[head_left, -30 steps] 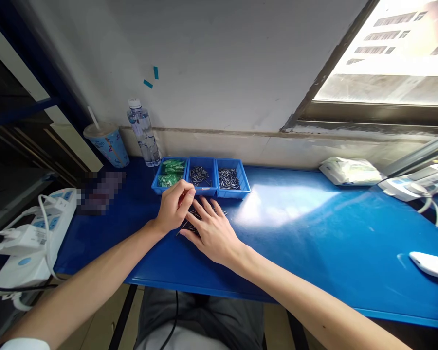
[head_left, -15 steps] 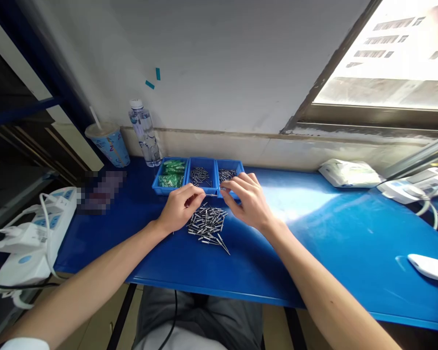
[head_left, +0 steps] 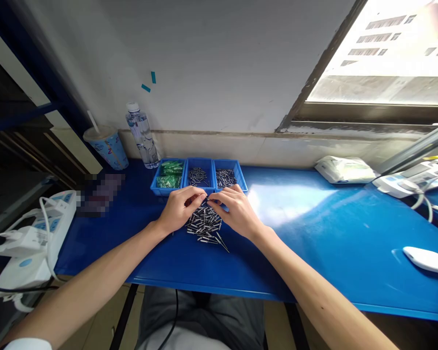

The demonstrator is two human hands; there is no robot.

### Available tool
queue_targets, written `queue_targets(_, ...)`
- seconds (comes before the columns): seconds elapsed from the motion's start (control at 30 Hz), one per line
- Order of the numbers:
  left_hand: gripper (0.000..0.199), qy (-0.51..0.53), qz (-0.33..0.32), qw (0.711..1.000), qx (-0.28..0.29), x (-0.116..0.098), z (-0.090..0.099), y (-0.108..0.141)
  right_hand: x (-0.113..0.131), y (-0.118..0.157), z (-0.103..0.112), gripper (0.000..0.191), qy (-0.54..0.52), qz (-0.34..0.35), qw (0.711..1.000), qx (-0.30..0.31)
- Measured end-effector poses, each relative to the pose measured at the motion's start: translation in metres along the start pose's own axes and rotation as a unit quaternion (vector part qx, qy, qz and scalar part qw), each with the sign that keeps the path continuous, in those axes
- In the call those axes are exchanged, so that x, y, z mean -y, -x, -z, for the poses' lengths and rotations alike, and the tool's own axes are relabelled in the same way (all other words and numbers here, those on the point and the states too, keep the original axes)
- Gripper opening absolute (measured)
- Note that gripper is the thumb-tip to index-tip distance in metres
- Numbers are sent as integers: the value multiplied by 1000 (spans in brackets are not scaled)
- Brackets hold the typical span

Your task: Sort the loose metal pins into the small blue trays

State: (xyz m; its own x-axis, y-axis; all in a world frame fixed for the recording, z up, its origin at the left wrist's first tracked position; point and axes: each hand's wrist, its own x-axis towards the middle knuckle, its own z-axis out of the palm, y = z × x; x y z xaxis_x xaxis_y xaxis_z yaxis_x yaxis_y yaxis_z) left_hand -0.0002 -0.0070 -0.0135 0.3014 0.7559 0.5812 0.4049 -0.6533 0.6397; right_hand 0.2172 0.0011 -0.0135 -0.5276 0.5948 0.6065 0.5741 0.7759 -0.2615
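Above a pile of thin silver-and-black metal pins (head_left: 205, 224), my left hand (head_left: 177, 209) pinches a thin metal pin, mostly hidden by the fingers. My right hand (head_left: 237, 210) is closed in a pinch on a small dark part, its fingertips meeting those of the left. Just behind the hands stands a three-part blue tray (head_left: 212, 181). Its left compartment holds green packets (head_left: 171, 174), the middle one dark thin metal pieces (head_left: 197, 175), and the right one short dark metal parts (head_left: 225, 177).
A water bottle (head_left: 143, 136) and a patterned cup with a straw (head_left: 107, 148) stand back left. Power strips with cables (head_left: 40, 233) lie at the left edge. On the right are a white soft pack (head_left: 345, 170) and a white mouse-like object (head_left: 428, 259).
My right hand has moved left and slightly toward me, away from the right compartment, bringing its fingertips to the left hand's. The pin visible between the hands is now mostly covered.
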Motion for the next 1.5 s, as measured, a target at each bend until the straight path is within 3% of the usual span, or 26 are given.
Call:
queue_targets(0.27, 24, -2, 16, 999, 43, 7, 0, -3, -1, -1, 1, 23, 6, 6, 999, -38)
queue_targets(0.43, 27, -12, 13, 999, 47, 12, 4, -5, -1, -11, 2, 31, -11, 16, 1000, 3)
queue_targets(0.6, 27, 6, 18, 999, 41, 13, 3, -5, -8, -23, 5, 39, -31, -17, 999, 35)
queue_targets(0.93, 22, -12, 3, 998, 65, 9, 6, -3, -3, -1, -2, 27, -59, -28, 998, -25)
queue_targets(1.5, 25, -17, 44, 993, 104, 13, 5, -3, -7, -3, -4, 28, -48, -51, 997, -13)
